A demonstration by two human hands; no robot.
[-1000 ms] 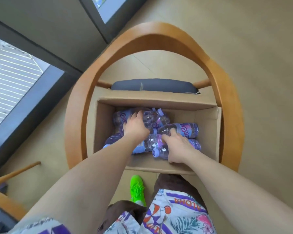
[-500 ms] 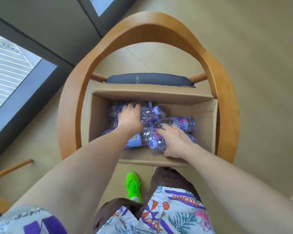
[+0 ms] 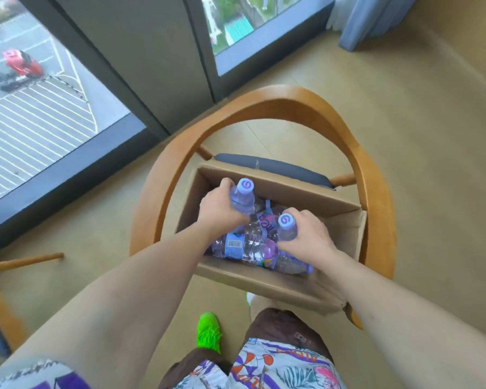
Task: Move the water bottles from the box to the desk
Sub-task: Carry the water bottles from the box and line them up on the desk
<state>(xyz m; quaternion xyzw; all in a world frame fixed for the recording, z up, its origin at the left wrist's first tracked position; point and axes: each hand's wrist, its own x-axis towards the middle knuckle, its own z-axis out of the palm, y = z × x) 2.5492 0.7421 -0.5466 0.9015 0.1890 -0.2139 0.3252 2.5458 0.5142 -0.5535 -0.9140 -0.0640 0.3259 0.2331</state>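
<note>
Head view: a bottle in each hand, over the box

My cardboard box (image 3: 267, 279) sits on the chair (image 3: 306, 108), with more water bottles (image 3: 244, 245) lying inside. They look full, heavy, with thin slippery plastic, so I take them below the shoulder. My left hand (image 3: 219, 210) wraps the left bottle (image 3: 243, 197); my right hand (image 3: 309, 234) curls round the right bottle (image 3: 287, 227), caps up.

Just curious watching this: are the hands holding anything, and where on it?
Yes. The left hand grips one upright water bottle by its shoulder below the cap; the right hand grips another water bottle the same way.
</note>
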